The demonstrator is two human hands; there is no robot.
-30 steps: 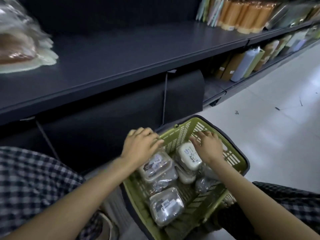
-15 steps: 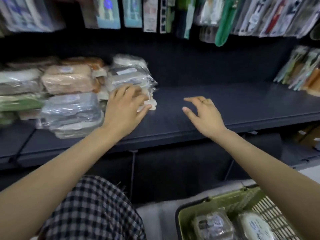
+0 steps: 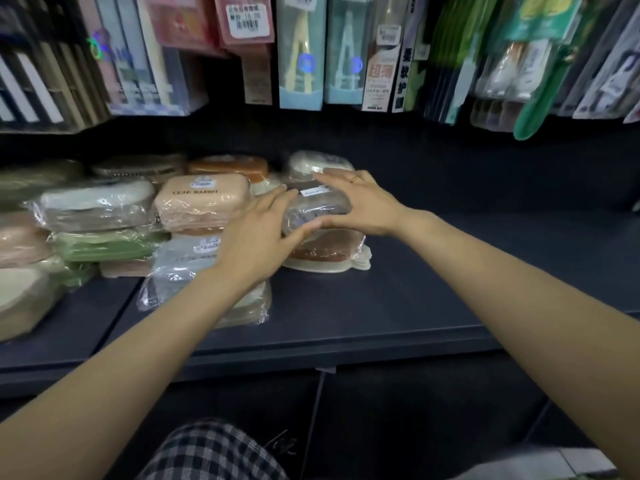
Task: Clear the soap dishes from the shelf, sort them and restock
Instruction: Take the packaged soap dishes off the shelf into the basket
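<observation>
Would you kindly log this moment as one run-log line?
stage: clearing shelf | left hand and right hand: gripping grey plastic-wrapped soap dish from both sides | dish: atop brown wrapped dish | dark shelf

soap dishes [image 3: 202, 202] | plastic-wrapped, stacked flat | shelf [image 3: 381, 306] left half | grey-brown dish [image 3: 317, 211] tops right stack

"CUTE RABBIT" on the peach soap dish [image 3: 202, 199]
</observation>
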